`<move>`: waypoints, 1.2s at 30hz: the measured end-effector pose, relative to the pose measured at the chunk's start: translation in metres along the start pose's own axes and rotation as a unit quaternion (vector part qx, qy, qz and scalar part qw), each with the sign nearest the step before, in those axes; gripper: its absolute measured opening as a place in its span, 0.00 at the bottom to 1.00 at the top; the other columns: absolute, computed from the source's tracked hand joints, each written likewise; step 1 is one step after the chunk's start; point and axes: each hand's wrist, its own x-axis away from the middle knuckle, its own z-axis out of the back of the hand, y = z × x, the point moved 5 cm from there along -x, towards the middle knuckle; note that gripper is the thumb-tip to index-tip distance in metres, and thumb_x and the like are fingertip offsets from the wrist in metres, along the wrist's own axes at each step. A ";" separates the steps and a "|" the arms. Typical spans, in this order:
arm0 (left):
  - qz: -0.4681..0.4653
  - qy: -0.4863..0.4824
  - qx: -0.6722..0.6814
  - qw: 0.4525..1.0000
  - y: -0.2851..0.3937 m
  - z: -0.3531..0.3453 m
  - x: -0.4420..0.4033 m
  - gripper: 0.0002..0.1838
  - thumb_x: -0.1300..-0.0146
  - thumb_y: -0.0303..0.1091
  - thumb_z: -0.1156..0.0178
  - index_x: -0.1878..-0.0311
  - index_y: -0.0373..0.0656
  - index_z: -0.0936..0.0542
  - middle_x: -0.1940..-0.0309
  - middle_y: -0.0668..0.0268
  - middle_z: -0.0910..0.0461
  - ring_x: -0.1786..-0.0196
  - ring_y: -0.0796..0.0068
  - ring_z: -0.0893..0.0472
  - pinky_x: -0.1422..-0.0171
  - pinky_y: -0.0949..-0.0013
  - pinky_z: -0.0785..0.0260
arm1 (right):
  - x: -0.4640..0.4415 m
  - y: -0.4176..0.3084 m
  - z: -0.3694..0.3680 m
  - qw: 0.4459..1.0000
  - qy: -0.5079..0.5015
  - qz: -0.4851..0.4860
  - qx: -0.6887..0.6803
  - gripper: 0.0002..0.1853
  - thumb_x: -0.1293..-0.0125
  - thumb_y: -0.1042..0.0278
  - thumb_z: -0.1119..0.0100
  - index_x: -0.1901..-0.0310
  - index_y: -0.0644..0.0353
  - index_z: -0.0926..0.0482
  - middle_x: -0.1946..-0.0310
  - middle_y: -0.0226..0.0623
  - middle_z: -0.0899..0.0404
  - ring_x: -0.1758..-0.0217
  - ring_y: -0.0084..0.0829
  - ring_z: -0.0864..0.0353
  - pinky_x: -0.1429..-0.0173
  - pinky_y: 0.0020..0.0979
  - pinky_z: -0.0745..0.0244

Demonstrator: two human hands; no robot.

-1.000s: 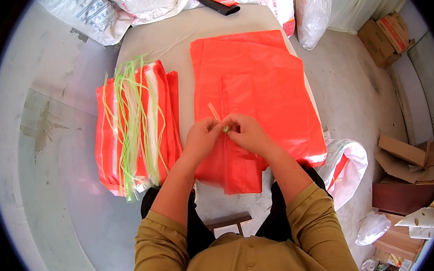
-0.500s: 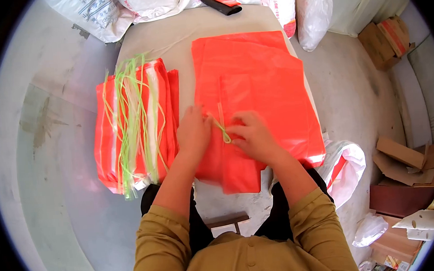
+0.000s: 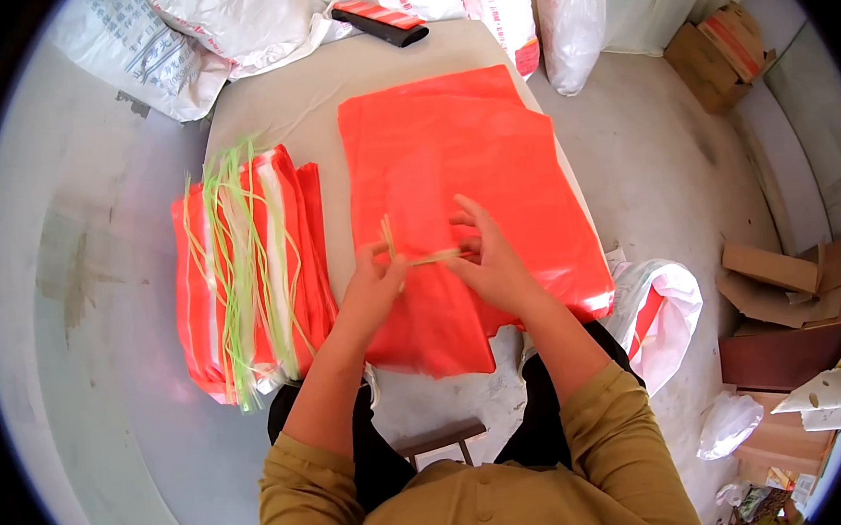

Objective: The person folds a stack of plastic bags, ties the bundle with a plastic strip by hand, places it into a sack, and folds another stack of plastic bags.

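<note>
My left hand pinches one end of a thin pale yellow-green string. A short tail of it sticks up past the fingers. The other end is held between thumb and finger of my right hand, with some fingers stretched out. The string runs nearly level between them, above a folded red plastic piece. Beneath lies a broad stack of red plastic sheets. Left of my hands, a bundle of green strings drapes over a pile of folded red-and-white plastic.
The beige padded table carries both piles. A black object with a red-striped top lies at its far edge. White sacks stand behind. An open white sack and cardboard boxes are on the right.
The looped string between my hands is now drawn out nearly straight. My left hand has moved lower. The view has shifted a little, so the table sits further left.
</note>
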 end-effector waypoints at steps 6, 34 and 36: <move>0.121 -0.109 0.467 0.869 0.016 -0.016 0.021 0.34 0.23 0.56 0.49 0.27 0.37 0.32 0.32 0.51 0.25 0.34 0.54 0.22 0.30 0.50 0.28 | 0.001 0.006 -0.006 0.989 0.093 0.059 -0.098 0.41 0.27 0.65 0.37 0.19 0.59 0.49 0.29 0.47 0.32 0.30 0.38 0.26 0.28 0.39 0.28; -0.004 0.045 -0.007 0.999 -0.013 -0.009 -0.012 0.22 0.20 0.51 0.48 0.41 0.42 0.21 0.51 0.67 0.20 0.53 0.77 0.20 0.48 0.72 0.27 | 0.184 -0.065 0.217 0.924 0.295 0.086 -0.229 0.43 0.36 0.80 0.36 0.20 0.61 0.44 0.34 0.39 0.25 0.36 0.31 0.21 0.34 0.36 0.23; -0.014 0.050 -0.012 0.999 -0.018 -0.004 -0.015 0.19 0.20 0.48 0.46 0.41 0.43 0.21 0.51 0.68 0.20 0.53 0.77 0.20 0.49 0.73 0.27 | 0.218 -0.045 0.257 0.909 0.308 0.172 -0.223 0.41 0.36 0.83 0.40 0.21 0.61 0.42 0.36 0.38 0.25 0.37 0.30 0.22 0.35 0.34 0.23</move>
